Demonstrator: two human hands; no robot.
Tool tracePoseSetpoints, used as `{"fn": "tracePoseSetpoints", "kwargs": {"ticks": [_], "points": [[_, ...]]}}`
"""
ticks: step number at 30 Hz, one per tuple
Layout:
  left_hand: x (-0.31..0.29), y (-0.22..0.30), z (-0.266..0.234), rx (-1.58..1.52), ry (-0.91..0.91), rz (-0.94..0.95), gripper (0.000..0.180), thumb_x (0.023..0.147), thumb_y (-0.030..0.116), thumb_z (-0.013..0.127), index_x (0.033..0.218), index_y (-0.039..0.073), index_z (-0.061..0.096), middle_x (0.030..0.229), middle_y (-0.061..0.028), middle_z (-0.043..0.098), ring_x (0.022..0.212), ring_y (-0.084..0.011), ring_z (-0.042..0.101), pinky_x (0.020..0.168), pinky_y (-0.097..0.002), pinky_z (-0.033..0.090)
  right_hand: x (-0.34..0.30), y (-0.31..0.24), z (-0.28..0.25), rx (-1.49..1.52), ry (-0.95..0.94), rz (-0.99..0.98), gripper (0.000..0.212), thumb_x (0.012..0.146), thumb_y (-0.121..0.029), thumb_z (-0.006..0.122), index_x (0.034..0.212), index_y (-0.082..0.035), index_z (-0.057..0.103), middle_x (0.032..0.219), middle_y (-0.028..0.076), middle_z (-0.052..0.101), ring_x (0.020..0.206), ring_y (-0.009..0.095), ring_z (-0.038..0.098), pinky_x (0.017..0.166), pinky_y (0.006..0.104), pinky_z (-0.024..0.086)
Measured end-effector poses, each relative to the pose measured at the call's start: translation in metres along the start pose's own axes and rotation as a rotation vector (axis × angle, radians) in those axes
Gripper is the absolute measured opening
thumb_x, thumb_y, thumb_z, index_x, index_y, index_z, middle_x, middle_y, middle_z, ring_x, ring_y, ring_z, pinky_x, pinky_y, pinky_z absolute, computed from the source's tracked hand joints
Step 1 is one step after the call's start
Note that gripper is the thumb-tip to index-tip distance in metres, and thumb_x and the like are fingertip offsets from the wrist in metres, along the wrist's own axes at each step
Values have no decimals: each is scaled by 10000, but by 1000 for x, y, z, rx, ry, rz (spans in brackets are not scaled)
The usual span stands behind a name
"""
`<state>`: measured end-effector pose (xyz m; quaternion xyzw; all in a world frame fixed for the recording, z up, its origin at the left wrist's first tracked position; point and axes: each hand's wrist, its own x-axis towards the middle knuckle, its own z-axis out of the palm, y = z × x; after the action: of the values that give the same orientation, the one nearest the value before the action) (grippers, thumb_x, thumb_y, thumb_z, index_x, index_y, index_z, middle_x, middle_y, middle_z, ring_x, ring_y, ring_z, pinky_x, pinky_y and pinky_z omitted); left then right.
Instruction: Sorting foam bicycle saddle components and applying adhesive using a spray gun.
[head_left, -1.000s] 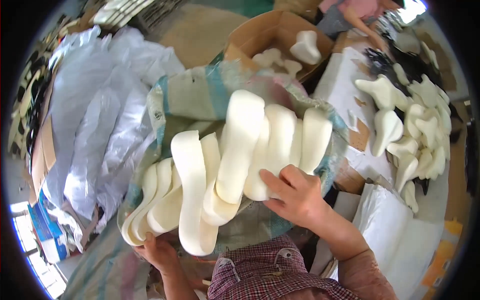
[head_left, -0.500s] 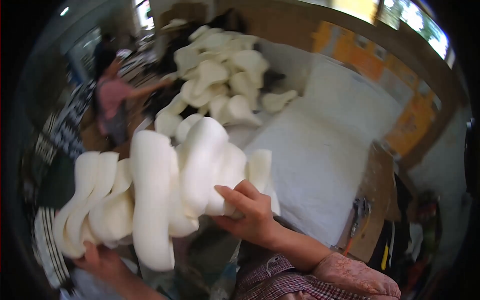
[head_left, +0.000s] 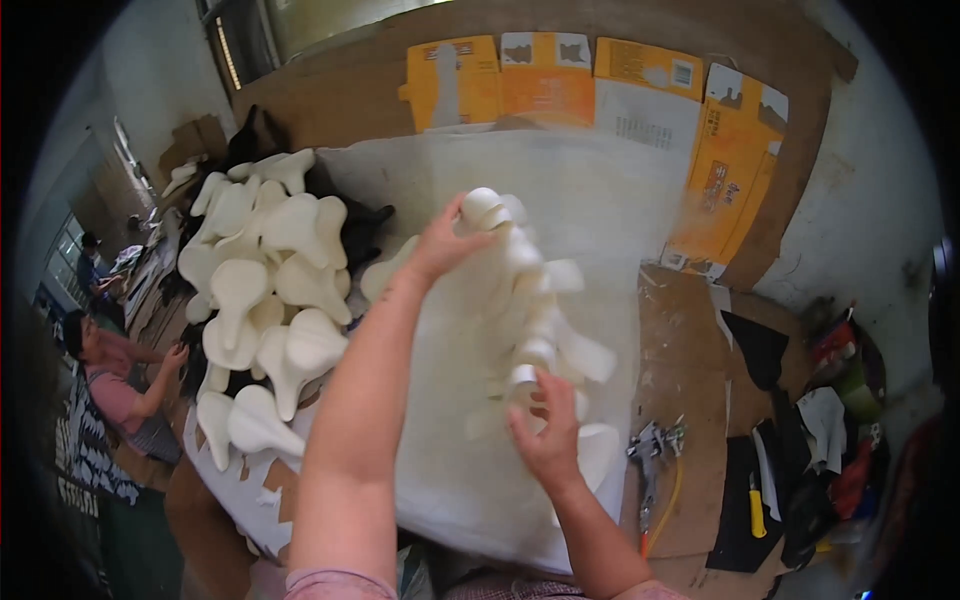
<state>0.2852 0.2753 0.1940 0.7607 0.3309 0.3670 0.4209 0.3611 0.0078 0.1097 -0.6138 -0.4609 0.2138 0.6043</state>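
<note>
A row of cream foam pads (head_left: 540, 325), shaped like bicycle saddles, lies or hovers just above a white-covered table (head_left: 440, 480); any gap beneath cannot be made out. My left hand (head_left: 450, 245) grips the far end of the row, its thumb along the near side of the end pad. At the near end my right hand (head_left: 548, 430) has its fingers curled against the last pads, its thumb apart from the fingers. Pale blur hides some pad edges. One loose foam pad (head_left: 590, 455) shows beyond my right wrist.
A heap of similar foam pads (head_left: 240, 285) stands on the left. Cardboard on the right bears a spray gun (head_left: 655, 450) with a yellow hose, a yellow-handled cutter (head_left: 756, 510) and black scraps. Flattened orange cartons (head_left: 545, 85) line the back wall. A person (head_left: 125, 385) works far left.
My view has turned right. Both hands have carried the row of pads from the left onto or over the white-covered table, and the row now runs away from me.
</note>
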Motion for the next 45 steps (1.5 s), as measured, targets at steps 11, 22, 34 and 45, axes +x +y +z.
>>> {"fn": "tracePoseSetpoints", "kwargs": {"ticks": [11, 22, 34, 45], "points": [[21, -141, 52, -139, 210, -354, 743, 818, 417, 615, 1397, 66, 308, 1393, -138, 370, 1256, -248, 375, 1023, -379, 285, 54, 113, -26, -760, -245, -351, 679, 642, -250, 730, 1268, -164, 483, 1425, 87, 325, 1288, 400, 272, 987, 554, 293], [-386, -107, -45, -645, 778, -724, 334, 852, 158, 592, 1142, 1, 537, 1017, -118, 615, 889, -211, 615, 795, -308, 482, -1, 44, 4, -574, -231, -653, 395, 667, 28, 613, 1057, 2, 554, 1144, 191, 532, 1125, 437, 449, 927, 499, 379], [-830, -80, 54, -771, 1697, -919, 193, 722, -23, 518, 902, 17, 576, 805, -78, 593, 726, -198, 607, 653, -315, 516, -285, -23, 206, 130, -1599, -638, 260, 725, -67, 642, 977, -18, 603, 910, 160, 613, 850, 339, 591, 714, 402, 496], [-944, -108, 147, -917, 1759, -1026, 286, 783, 65, 551, 1065, 17, 545, 824, -117, 600, 639, -244, 606, 536, -350, 501, -528, 76, 234, -362, -2502, -706, 323, 755, -274, 586, 995, -59, 572, 930, 184, 619, 902, 360, 589, 786, 441, 465]]}}
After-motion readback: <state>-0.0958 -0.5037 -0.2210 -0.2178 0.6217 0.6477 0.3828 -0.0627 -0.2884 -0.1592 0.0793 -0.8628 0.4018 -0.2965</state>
